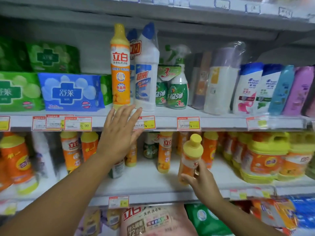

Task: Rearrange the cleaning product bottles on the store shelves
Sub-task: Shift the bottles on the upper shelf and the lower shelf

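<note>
Tall orange plastic bottle, yellow cap: one, at 11 o'clock on shelf.
One small orange bottle at 5 o'clock, clamped by right hand; left hand fingers apart.

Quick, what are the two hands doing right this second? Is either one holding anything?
Left hand: open, fingers straight, holding nothing.
Right hand: grips a small orange bottle with a yellow cap.

Our left hand before the upper shelf, tall bottle just above it, our right hand holding a small bottle before the lower shelf
</note>
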Tool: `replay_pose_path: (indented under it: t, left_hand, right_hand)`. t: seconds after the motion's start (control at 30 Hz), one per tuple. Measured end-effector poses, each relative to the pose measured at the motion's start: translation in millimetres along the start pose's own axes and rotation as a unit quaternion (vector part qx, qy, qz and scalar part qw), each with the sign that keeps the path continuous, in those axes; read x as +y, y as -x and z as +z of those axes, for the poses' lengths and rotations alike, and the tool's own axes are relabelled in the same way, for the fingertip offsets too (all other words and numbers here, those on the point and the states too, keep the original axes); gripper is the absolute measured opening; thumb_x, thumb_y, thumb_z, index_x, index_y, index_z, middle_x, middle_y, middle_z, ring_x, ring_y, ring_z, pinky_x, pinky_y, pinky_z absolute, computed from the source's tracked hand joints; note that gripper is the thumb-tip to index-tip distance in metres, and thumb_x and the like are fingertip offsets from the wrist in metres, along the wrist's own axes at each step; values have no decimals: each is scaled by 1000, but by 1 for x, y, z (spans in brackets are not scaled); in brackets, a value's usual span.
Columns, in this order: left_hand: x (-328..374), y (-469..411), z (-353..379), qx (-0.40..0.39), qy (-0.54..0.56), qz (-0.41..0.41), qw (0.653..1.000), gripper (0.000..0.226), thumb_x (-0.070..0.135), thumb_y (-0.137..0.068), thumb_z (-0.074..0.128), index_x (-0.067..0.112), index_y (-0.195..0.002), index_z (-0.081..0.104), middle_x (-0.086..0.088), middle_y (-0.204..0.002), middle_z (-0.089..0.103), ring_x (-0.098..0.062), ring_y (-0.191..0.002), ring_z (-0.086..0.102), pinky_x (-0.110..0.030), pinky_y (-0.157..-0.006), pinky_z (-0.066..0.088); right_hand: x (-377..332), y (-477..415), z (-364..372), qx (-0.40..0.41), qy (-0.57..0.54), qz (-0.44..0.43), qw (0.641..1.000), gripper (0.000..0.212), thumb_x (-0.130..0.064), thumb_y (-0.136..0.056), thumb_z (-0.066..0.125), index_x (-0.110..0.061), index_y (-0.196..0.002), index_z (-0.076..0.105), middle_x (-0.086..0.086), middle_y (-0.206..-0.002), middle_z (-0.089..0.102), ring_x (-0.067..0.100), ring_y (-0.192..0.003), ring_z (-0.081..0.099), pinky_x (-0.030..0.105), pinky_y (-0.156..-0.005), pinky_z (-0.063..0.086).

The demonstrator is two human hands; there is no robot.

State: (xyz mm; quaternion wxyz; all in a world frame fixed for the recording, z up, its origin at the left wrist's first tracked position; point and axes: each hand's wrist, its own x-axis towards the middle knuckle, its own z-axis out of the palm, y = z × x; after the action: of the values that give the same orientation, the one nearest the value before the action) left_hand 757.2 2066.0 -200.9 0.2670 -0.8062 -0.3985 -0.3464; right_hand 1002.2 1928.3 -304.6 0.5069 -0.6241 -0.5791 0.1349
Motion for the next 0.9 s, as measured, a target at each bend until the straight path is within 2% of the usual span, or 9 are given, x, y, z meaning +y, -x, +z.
replay_pose_path:
  t: [0.1, 0.23, 0.4, 0.6, 0.7, 0.77, 0.83, 0.9]
  left_hand:
    - [1, 0, 0, 6, 5, 3, 1000, 58, 50, -93, 31, 24, -144, 22, -4, -149, 30, -22, -138, 21, -42, -117, 3]
    - [3, 1, 1, 10, -1, 4, 1000, 58, 49, -93, 31, 22, -144, 23, -6, -148, 31, -25, -137, 24, -45, -117, 7]
    - [4, 2, 2, 10, -2, 1, 1000, 58, 50, -94, 29, 22, -144, 23, -6, -148, 31, -25, -138, 24, -46, -116, 9]
    - [4, 2, 0, -8, -6, -7, 1000, 59, 51, -94, 28, 25, -146, 17, -3, -150, 26, -22, -140, 20, -43, -117, 5]
    - [3, 3, -3, -23, 4, -2, 1000, 59, 52, -94, 25, 26, -146, 15, -2, -155, 20, -20, -143, 12, -41, -117, -1]
    - [-1, 6, -7, -25, 14, 7, 1000, 57, 49, -95, 22, 28, -147, 14, -1, -157, 13, -18, -144, 3, -38, -117, -4]
    - [-9, 11, -10, -22, 24, 4, 999, 55, 47, -96, 21, 28, -147, 13, 0, -158, 8, -16, -145, -2, -35, -116, -3]
    - [-20, 17, -15, -19, 31, -13, 999, 56, 49, -95, 20, 29, -147, 13, 2, -157, 3, -14, -144, -5, -33, -116, -4]
  right_hand:
    - [36, -21, 15, -3, 26, 44, 999, 61, -16, -78, 75, -32, -127, 42, -23, -106, 60, -3, -93, 60, 13, -73, 46]
    - [60, -51, 28, 24, 60, 71, 995, 60, -22, -77, 76, -23, -128, 43, -8, -110, 61, 15, -97, 61, 28, -76, 45]
    - [74, -83, 36, 40, 76, 134, 987, 57, -26, -77, 77, -13, -123, 46, 6, -115, 64, 26, -102, 62, 33, -81, 46]
    - [67, -80, 39, 42, 57, 177, 982, 55, -24, -78, 77, -12, -121, 46, 9, -114, 64, 29, -104, 62, 31, -81, 43]
    - [51, -46, 33, 77, 39, 122, 989, 40, -24, -81, 73, -17, -113, 51, 2, -108, 63, 18, -98, 60, 27, -76, 40]
    - [28, -22, 26, 93, 32, 62, 993, 37, -29, -84, 69, -26, -117, 52, -7, -105, 61, 7, -93, 58, 21, -75, 41]
    - [-8, -13, 14, 94, 3, -5, 996, 34, -31, -84, 67, -42, -112, 51, -14, -99, 61, 2, -89, 60, 17, -73, 46]
    - [-56, -19, 4, 98, 0, -78, 992, 27, -30, -85, 66, -44, -104, 54, -17, -97, 64, 0, -89, 62, 13, -73, 47]
